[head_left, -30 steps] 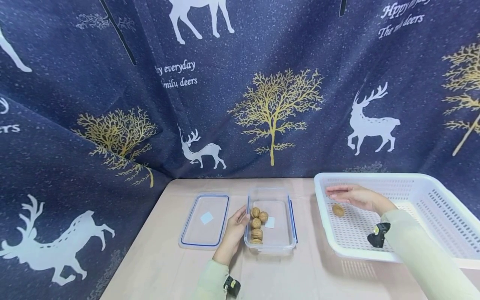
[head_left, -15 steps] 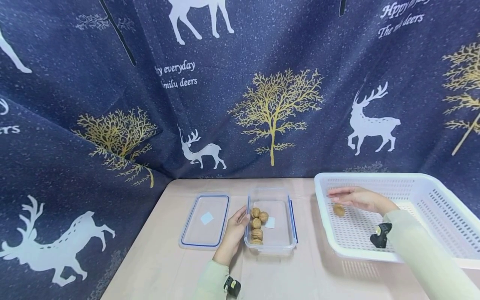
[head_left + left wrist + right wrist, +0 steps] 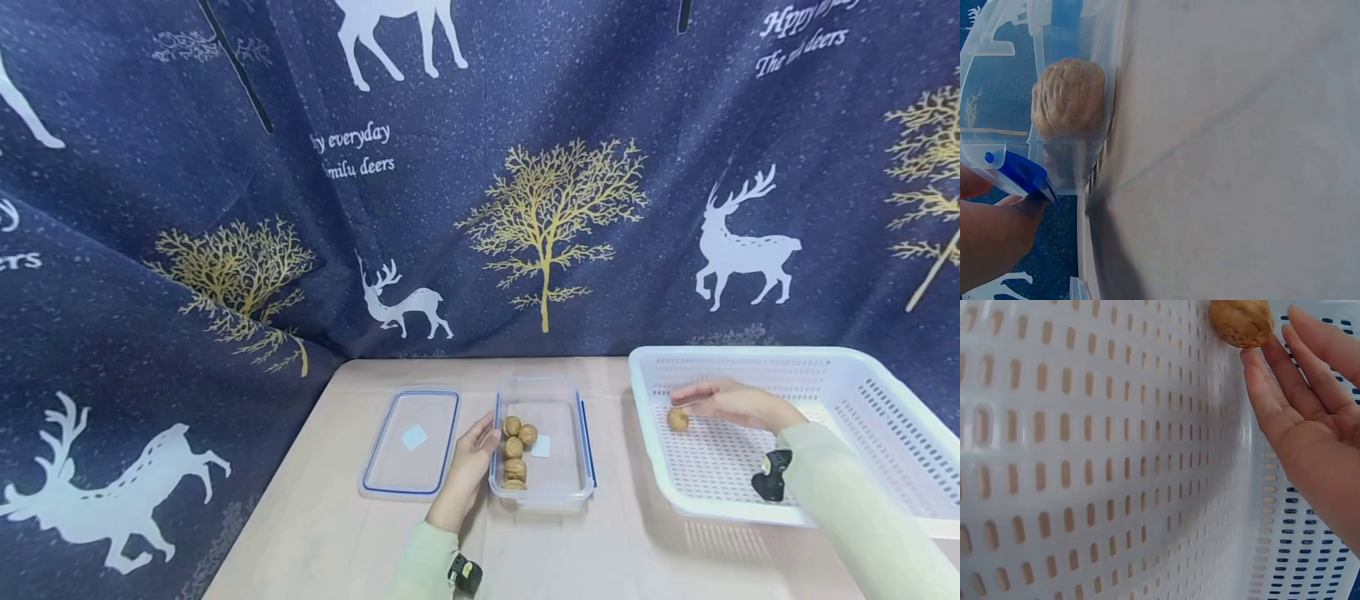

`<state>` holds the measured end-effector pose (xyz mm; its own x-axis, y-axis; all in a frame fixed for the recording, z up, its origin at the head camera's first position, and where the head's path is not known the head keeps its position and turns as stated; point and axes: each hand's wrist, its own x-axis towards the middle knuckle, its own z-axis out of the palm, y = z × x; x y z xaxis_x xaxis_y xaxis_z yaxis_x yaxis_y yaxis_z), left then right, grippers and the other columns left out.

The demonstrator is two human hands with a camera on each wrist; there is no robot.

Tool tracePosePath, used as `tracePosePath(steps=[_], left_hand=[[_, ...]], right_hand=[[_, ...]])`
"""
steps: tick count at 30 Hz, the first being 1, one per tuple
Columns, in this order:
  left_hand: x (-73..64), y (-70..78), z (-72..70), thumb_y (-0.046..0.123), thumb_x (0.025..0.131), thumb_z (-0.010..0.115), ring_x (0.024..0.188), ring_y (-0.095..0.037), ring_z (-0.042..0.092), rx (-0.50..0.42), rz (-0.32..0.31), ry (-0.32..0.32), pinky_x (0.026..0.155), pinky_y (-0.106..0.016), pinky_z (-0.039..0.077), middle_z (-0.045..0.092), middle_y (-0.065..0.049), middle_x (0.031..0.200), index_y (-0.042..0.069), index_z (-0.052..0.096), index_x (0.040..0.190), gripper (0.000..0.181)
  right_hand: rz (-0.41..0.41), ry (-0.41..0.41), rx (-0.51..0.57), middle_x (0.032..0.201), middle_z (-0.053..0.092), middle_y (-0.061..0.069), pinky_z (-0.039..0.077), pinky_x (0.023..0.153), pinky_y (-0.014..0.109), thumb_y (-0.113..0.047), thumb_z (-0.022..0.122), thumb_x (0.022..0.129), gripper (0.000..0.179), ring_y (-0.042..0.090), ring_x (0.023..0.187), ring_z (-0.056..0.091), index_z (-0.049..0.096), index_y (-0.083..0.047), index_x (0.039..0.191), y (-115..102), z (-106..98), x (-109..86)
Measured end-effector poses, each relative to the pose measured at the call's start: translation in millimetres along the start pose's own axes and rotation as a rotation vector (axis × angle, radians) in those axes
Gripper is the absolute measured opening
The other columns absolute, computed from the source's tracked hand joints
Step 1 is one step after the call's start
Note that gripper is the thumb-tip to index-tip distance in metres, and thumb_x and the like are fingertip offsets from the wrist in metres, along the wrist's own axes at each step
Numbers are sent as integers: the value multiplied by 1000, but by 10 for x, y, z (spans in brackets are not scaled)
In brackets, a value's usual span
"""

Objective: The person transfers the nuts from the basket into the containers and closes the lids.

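My left hand (image 3: 468,458) holds the left side of a clear plastic food container (image 3: 558,492). In the left wrist view its fingers are at the rim beside a blue latch (image 3: 1022,175). Several walnuts (image 3: 513,447) lie along that side of the container; one walnut (image 3: 1069,100) shows through the clear wall. My right hand (image 3: 727,404) is inside the white basket (image 3: 663,483), fingers extended and spread. Its fingertips are right at a single walnut (image 3: 1242,322) near the basket's left end.
The container's lid (image 3: 408,442), with a blue seal and a pale label, lies flat on the table (image 3: 315,533) left of my left hand. A blue deer-patterned cloth (image 3: 480,250) hangs behind the table. The basket's perforated walls surround my right hand.
My right hand has shifted slightly right, and more of the walnut in the basket shows now, turned to another side. The left hand and container stay as they were.
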<state>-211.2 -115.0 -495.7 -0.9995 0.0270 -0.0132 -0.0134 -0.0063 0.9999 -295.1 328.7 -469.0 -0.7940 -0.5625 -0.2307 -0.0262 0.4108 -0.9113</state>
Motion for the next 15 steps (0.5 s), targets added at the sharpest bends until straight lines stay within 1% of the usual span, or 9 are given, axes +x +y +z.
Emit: tracePosePath(steps=[1, 3, 5, 6, 8, 10, 14, 15], left_hand=[[-1, -4, -1, 9, 100, 48, 137, -41, 32, -2, -1, 1, 115, -47, 27, 37, -27, 146, -7, 37, 142, 47], [-3, -7, 1, 9, 100, 48, 137, -41, 32, -4, 5, 1, 115, -47, 27, 36, -27, 147, -7, 37, 143, 47], [-2, -12, 0, 9, 100, 48, 137, -41, 32, -3, 7, -1, 115, -47, 27, 36, -27, 147, -7, 37, 143, 47], [0, -17, -1, 9, 100, 48, 137, -41, 32, -3, 8, -2, 115, -47, 27, 36, -27, 147, -7, 37, 143, 47], [4, -26, -3, 9, 100, 48, 137, -41, 32, 1, 5, -3, 115, -46, 27, 36, -27, 147, -6, 37, 143, 47], [8, -30, -3, 9, 100, 48, 137, -41, 32, 4, 6, -3, 115, -46, 27, 36, -27, 147, -6, 37, 143, 47], [7, -21, 1, 9, 100, 48, 137, -41, 32, 6, 16, -5, 115, -47, 27, 36, -28, 146, -7, 37, 142, 47], [6, -17, 2, 9, 100, 48, 137, -41, 32, 6, 18, -6, 115, -47, 27, 36, -28, 146, -7, 37, 142, 47]], right_hand=[[-5, -15, 3, 138, 44, 33, 41, 108, 45, -10, 55, 96, 50, 3, 111, 54, 39, 15, 136, 4, -1, -6], [-15, -40, 14, 135, 50, 29, 45, 103, 32, -9, 55, 95, 49, 4, 111, 55, 40, 15, 135, 11, -1, -16], [-26, -61, 26, 131, 55, 23, 46, 96, 20, -7, 55, 94, 48, 5, 110, 57, 41, 15, 134, 17, 1, -20], [-31, -68, 33, 129, 58, 20, 46, 93, 16, -6, 55, 94, 47, 5, 109, 57, 41, 15, 134, 21, 2, -19], [-30, -67, 39, 125, 61, 15, 47, 91, 13, -5, 56, 94, 46, 5, 107, 58, 43, 15, 133, 26, 7, -13], [-17, -56, 41, 124, 62, 14, 48, 91, 14, -6, 57, 94, 45, 5, 106, 59, 45, 15, 132, 32, 14, -3], [7, -37, 34, 125, 61, 19, 49, 91, 16, -7, 59, 93, 47, 4, 105, 59, 45, 15, 132, 42, 32, 16], [3, -39, 34, 126, 60, 21, 49, 91, 16, -7, 59, 93, 48, 4, 105, 59, 44, 16, 132, 46, 34, 19]])
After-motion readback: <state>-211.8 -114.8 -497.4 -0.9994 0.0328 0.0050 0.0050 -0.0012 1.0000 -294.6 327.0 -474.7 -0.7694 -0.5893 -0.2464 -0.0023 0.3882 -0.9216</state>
